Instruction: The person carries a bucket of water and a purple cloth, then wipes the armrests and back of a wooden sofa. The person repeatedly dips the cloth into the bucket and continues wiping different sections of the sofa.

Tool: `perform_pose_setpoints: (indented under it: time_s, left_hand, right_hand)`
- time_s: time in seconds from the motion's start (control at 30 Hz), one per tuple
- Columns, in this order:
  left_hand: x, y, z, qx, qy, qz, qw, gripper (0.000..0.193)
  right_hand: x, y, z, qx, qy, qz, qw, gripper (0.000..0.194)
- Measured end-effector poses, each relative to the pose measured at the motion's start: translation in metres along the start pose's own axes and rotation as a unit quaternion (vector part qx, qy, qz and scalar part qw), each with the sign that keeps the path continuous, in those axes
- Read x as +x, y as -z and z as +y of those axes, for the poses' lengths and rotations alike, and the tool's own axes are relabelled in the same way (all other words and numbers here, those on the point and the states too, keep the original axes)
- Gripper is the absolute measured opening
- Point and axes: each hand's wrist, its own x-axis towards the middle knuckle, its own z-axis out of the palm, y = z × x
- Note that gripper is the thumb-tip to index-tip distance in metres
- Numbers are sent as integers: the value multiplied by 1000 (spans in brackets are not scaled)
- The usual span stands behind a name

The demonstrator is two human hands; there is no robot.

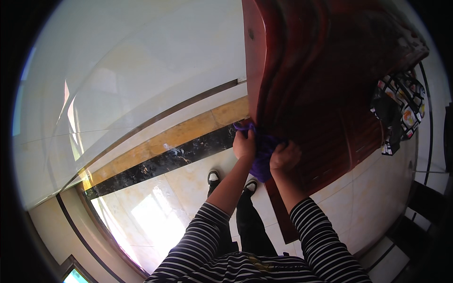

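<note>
A purple cloth (262, 155) is stretched between my two hands, beside the near end of a dark red wooden bench (318, 155). My left hand (245, 145) grips the cloth's left part, with a loose fold rising above the fingers. On the other side, my right hand (285, 155) holds the cloth over the seat and looks slightly blurred. Part of the cloth hangs down below the hands. Behind them rises the bench's curved, polished end panel (255, 53). Shadow hides much of the bench's inner side.
A bag with a colourful printed pattern (403, 106) lies at the bench's far end. A pale wall (159, 63) stands on the left, with a black marble-look floor border (170, 155) along it. Sunlight falls on the tiled floor (191, 180). Dark furniture (407, 226) stands at lower right.
</note>
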Motion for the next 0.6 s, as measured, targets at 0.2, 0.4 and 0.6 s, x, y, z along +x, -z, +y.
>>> perform_pose_setpoints:
  time_s: [0.2,0.4,0.6]
  left_hand:
    - [19,1,22,-30,18,41,999,40]
    - [33,-13,9,-76,-44,96,992,35]
    - [9,-35,-30,-218,-151,132,955,31]
  right_hand:
    - [-2,-4,3,-3,4,25,1000,22]
    - [-4,-10,2,8,3,70,998,21]
    - [-3,-6,-2,28,-16,49,998,21]
